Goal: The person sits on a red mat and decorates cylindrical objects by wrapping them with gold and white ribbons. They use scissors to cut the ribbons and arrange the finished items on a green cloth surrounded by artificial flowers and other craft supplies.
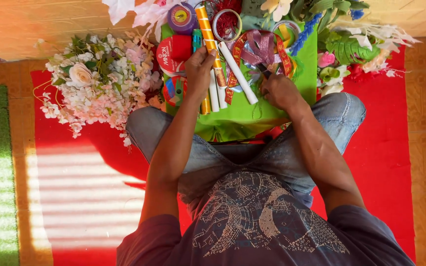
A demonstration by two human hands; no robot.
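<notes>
The left hand [199,69] was closed around a gold roll [210,37]. The right hand [278,90] pinched a dark tool [265,73], apparently scissors, by the purple ribbon [257,49] on the green cloth [242,116] over the lap. White rolls [237,74] lay loose between the hands; a nudge could probably have sent them off the near edge. White flowers [97,86] lay left.

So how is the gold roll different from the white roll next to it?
The gold roll is shiny yellow-orange; the white roll is plain and matte. The gold roll runs nearly straight up the picture, the white one slants across the green cloth. The left hand rests on the gold roll, not the white. Both are slim tubes.
</notes>
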